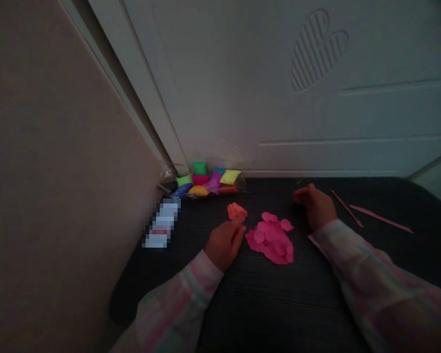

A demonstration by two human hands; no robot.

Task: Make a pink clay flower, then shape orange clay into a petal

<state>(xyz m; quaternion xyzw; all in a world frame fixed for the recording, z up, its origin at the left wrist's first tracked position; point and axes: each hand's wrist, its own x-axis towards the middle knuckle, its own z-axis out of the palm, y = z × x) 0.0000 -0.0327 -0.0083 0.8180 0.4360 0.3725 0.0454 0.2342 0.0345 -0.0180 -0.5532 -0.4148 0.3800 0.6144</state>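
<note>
A flat pink clay shape (272,240) made of several petal-like pieces lies on the dark tabletop (264,304) between my hands. My left hand (224,242) rests just left of it with fingers curled loosely, touching or almost touching its edge. A small orange-red clay lump (236,211) sits just beyond that hand. My right hand (316,205) is to the upper right of the pink shape, fingers bent together as if pinching; I cannot make out anything in them. The picture is dim.
A pile of small coloured clay packets (206,181) sits at the back against the white panel (316,98). Two thin pink modelling sticks (380,218) lie at the right. A blurred card (162,223) lies at the table's left edge beside a beige wall (59,171).
</note>
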